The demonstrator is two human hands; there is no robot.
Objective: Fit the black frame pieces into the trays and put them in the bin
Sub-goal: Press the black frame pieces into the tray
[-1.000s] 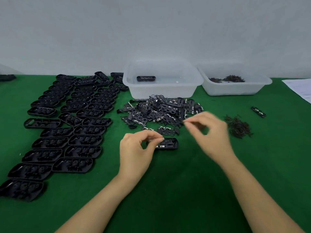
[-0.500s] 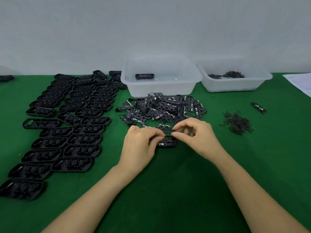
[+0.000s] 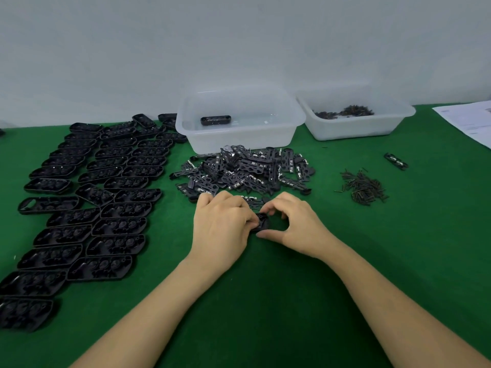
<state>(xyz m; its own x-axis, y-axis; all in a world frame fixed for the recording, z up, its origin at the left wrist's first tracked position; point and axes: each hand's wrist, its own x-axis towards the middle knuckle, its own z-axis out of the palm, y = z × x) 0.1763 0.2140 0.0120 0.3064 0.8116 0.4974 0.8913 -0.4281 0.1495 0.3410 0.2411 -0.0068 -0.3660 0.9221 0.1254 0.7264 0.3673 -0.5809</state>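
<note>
The left hand (image 3: pixel 221 227) hides most of the black tray (image 3: pixel 261 223).

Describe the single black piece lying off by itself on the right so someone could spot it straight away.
Start at the right-hand clear bin, the one holding dark screws. Come toward the viewer onto the green cloth, past the loose screw pile. The lone frame piece lies right of that pile, a short black strip with metal clips, alone and touching nothing, unlike the heaped frame pieces at centre.

Both hands, left hand (image 3: pixel 221 227) and right hand (image 3: pixel 295 225), grip one black tray (image 3: pixel 261 221) on the green worktop (image 3: pixel 265 301), just before the frame-piece heap (image 3: pixel 244 171); clear bin (image 3: pixel 239 134) behind the heap.
</note>
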